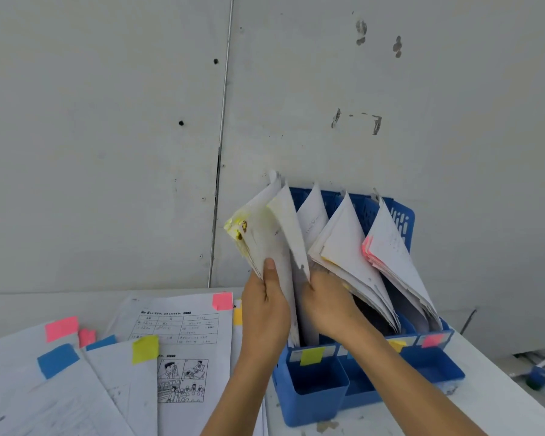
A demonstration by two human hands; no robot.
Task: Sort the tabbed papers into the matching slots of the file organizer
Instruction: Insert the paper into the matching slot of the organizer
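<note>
The blue plastic file organizer (403, 221) stands behind the right hand (328, 306), full of white paper. A yellow-tabbed white paper bundle (258, 234) leans in the left hand (265, 309). Other tabbed white sheets (183, 328) lie flat left of it.

A blue file organizer (312, 391) stands on a white table (501, 404) against a grey wall (107, 121), its slots full of leaning papers. The left hand (265, 309) grips the yellow-tabbed bundle (261, 234) at the leftmost slot, thumb pressed on its front. The right hand (328, 303) reaches in just beside it, its fingers hidden behind a sheet. Pink-tabbed papers (390, 247) fill the right slot. Loose sheets (177, 335) with pink, blue and yellow tabs lie overlapping on the left.
</note>
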